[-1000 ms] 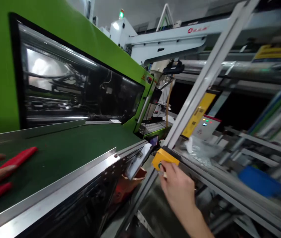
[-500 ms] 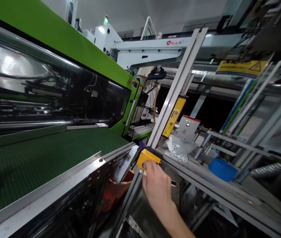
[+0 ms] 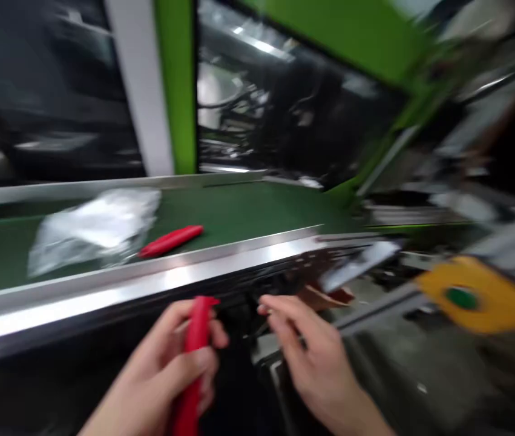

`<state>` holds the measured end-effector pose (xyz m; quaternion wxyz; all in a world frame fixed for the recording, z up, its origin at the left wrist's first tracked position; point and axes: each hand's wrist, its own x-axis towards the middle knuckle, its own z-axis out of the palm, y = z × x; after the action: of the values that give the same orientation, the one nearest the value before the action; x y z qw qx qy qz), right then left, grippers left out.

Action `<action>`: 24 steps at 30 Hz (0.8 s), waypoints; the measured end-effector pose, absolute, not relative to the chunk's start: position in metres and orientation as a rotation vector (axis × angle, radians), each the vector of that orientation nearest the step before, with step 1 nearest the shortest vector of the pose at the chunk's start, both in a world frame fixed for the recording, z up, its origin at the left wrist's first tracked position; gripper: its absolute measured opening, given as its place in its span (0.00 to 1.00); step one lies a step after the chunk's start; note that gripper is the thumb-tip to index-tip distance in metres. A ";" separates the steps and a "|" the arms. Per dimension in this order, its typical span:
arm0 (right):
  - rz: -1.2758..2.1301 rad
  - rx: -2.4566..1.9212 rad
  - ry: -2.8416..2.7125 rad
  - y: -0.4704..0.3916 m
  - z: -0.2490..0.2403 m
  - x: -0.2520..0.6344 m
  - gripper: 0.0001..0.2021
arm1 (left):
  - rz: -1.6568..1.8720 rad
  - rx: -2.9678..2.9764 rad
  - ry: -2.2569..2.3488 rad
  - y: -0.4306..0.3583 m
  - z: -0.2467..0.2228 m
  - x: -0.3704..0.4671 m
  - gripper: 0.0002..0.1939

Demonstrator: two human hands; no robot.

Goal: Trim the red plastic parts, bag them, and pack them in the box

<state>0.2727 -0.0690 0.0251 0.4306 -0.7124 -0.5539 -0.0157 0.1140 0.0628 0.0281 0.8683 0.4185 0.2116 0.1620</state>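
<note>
My left hand (image 3: 166,369) is wrapped round a long red plastic piece (image 3: 197,330), held upright with a small jagged tip at its top; its exact kind I cannot tell. To the right, my right hand (image 3: 314,357) hovers with fingers loosely bent and thumb slightly apart, and no object shows in it. A short gap separates it from the red piece. Beyond both hands, a second red piece (image 3: 170,241) lies on the green conveyor belt (image 3: 239,209), close to a crumpled clear plastic bag (image 3: 103,221).
A metal rail (image 3: 239,257) edges the belt's near side. At right, a yellow box with a green button (image 3: 461,297) sits on a frame. An open cardboard box (image 3: 330,297) stands below the belt's end. Behind is a green machine (image 3: 348,36) with dark windows.
My right hand has left the yellow button box and come beside my left hand. My view has swung left, bringing the bag, the red piece on the belt and my left hand into sight.
</note>
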 end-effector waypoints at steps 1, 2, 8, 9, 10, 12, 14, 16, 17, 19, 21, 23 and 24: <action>0.006 -1.698 -1.466 -0.066 0.023 0.270 0.18 | 0.345 0.823 0.488 0.057 0.028 0.102 0.08; -0.028 -1.639 -1.611 -0.062 0.021 0.268 0.21 | 0.352 0.742 0.492 0.051 0.026 0.093 0.07; -0.150 -1.422 -1.947 -0.050 0.011 0.247 0.23 | 0.499 0.571 0.570 0.027 0.012 0.065 0.08; -0.157 -1.414 -1.951 -0.050 0.010 0.243 0.23 | 0.512 0.573 0.595 0.024 0.011 0.062 0.08; -0.167 -1.408 -1.958 -0.049 0.009 0.239 0.23 | 0.523 0.578 0.616 0.021 0.011 0.060 0.08; -0.196 -1.395 -1.990 -0.048 0.007 0.234 0.22 | 0.539 0.588 0.650 0.017 0.010 0.056 0.09; -0.219 -1.392 -2.015 -0.046 0.006 0.231 0.21 | 0.548 0.582 0.669 0.014 0.007 0.053 0.09; -0.228 -1.399 -2.016 -0.045 0.007 0.229 0.19 | 0.542 0.570 0.681 0.011 0.004 0.049 0.10; -0.231 -1.402 -2.011 -0.044 0.007 0.229 0.19 | 0.537 0.564 0.682 0.010 0.002 0.047 0.10; -0.241 -1.410 -2.000 -0.043 0.008 0.228 0.17 | 0.521 0.564 0.671 0.008 -0.002 0.044 0.10; -0.240 -1.415 -1.996 -0.042 0.007 0.227 0.16 | 0.508 0.572 0.658 0.006 -0.004 0.042 0.10; -0.226 -1.414 -2.009 -0.042 0.007 0.226 0.16 | 0.499 0.580 0.650 0.005 -0.006 0.040 0.10; -0.222 -1.413 -2.017 -0.042 0.006 0.226 0.16 | 0.497 0.583 0.651 0.005 -0.007 0.040 0.10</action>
<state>0.2258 -0.0420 0.0064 0.3282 -0.5399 -0.7704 -0.0847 0.0397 0.0052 -0.0069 0.8763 0.2793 0.3120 0.2383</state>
